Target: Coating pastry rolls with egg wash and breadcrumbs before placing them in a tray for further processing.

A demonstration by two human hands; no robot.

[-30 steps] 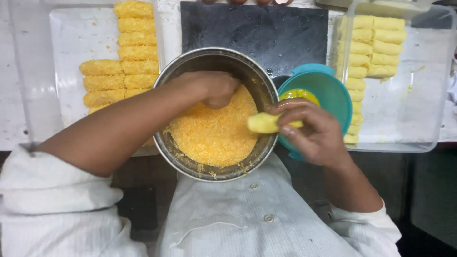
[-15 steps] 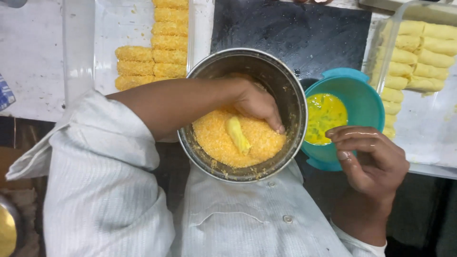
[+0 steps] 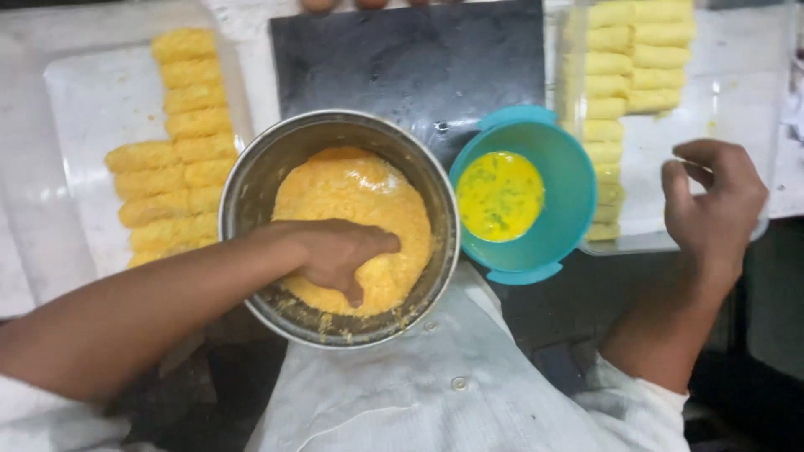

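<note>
Head view shows our left hand (image 3: 335, 255) sunk in the orange breadcrumbs (image 3: 356, 222) that fill the steel mixing bowl (image 3: 251, 192), fingers curled down into the crumb. We cannot tell whether they close on a piece under the surface, since the fingertips are buried. Our right hand (image 3: 712, 197) hangs over the near edge of the clear plastic tray (image 3: 737, 109), fingers loosely bent and empty, just to the right of the pale uncoated rolls (image 3: 624, 84) stacked in two columns there.

Between the hands, left of the right fingers, sits the teal bowl of beaten egg (image 3: 501, 194), its rim touching or nearly touching the steel bowl's.

We judge the main hazards to be these:

- The steel bowl overhangs the counter's near edge toward our white coat (image 3: 435, 393); a hard press by the left fingers on that near side could tip it, and loose crumbs already lie on the rim there.
- The teal bowl also sits close to the edge, so a right wrist swinging back leftward could knock it and spill egg.
- Crumb clinging to wet fingers could clump.

Room is tight in front of the fingers. Beyond the left hand the white tray (image 3: 92, 100) holds crumbed rolls (image 3: 172, 167) in rows, with bare space on its left side. Past both bowls, the dark slab (image 3: 402, 59) lies bare.
</note>
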